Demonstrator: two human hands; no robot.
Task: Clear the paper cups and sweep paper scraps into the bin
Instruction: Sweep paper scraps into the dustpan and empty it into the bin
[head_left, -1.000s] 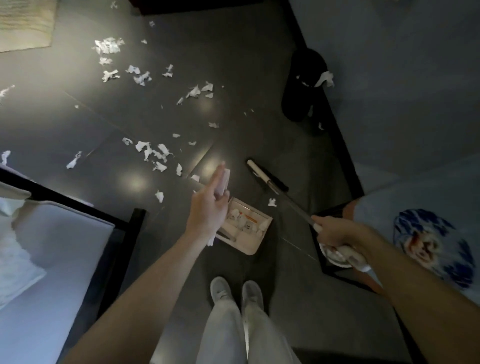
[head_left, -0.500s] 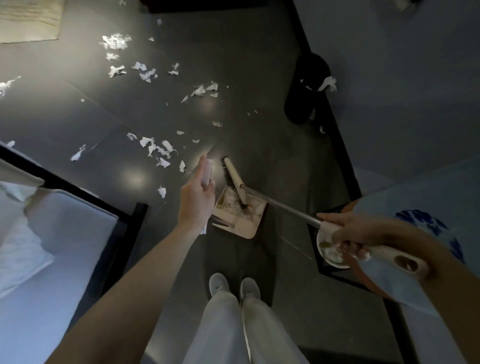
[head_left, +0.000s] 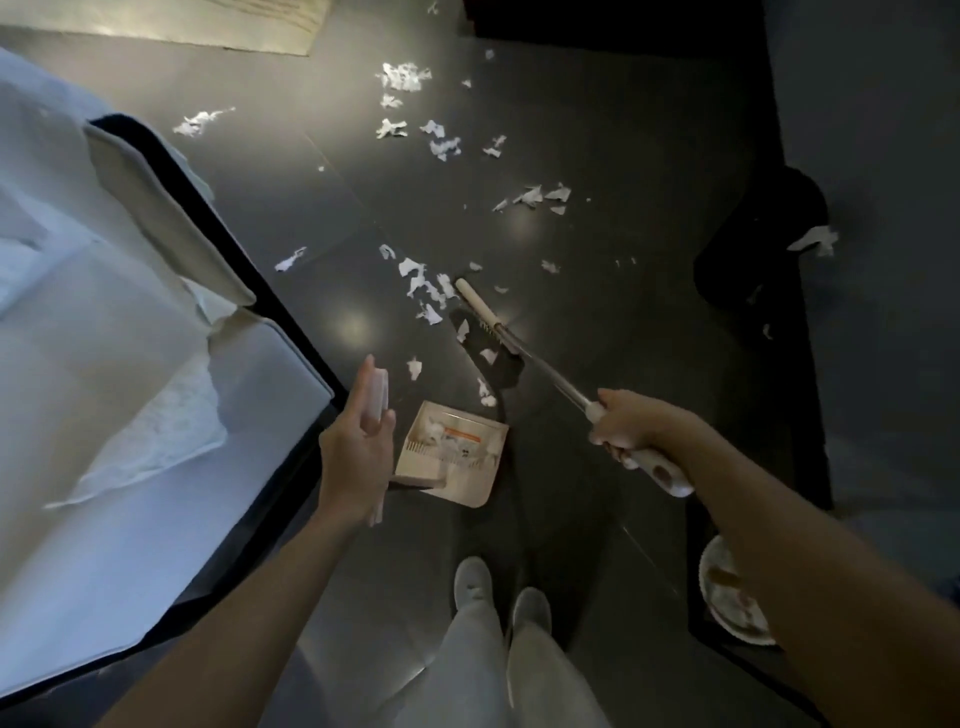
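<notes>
Scraps (head_left: 427, 289) are mostly unswept. The nearest cluster lies on the floor (head_left: 623, 130) right at the broom head (head_left: 485, 322), well ahead of both grips, with more clusters farther out. A few sit in the dustpan (head_left: 457, 452), which is on the floor just right of the left grip (head_left: 357, 449). Left grip pinches the dustpan handle (head_left: 376, 397) between thumb and fingers; the fingers look nearly straight, so the hold reads loose. Right grip (head_left: 629, 430) is wrapped round the broom (head_left: 550, 376) shaft at its white end, with the head down on the floor ahead of it.

Risks, judged:
- Loose left hold: the pan may swivel or tip when the broom shoves paper against it, and collected scraps spill back out.
- Pan lip not flat on the floor: scraps slide under instead of in.
- Light paper and a fast stroke toward the left grip: pieces flick up, scatter, or skid under the bed (head_left: 130, 467) left of that grip.
- Stray pieces between the broom head and pan are easy to miss on a long pull.
- Dark bin (head_left: 753, 218) sits far out beyond the right grip, so carrying a tilted pan there could shed pieces.
- Round white dish (head_left: 727, 597) on a low dark bench (head_left: 696, 629) lies under the right forearm, partly hidden. An elbow drawn back could knock it.

No cups clearly visible.
</notes>
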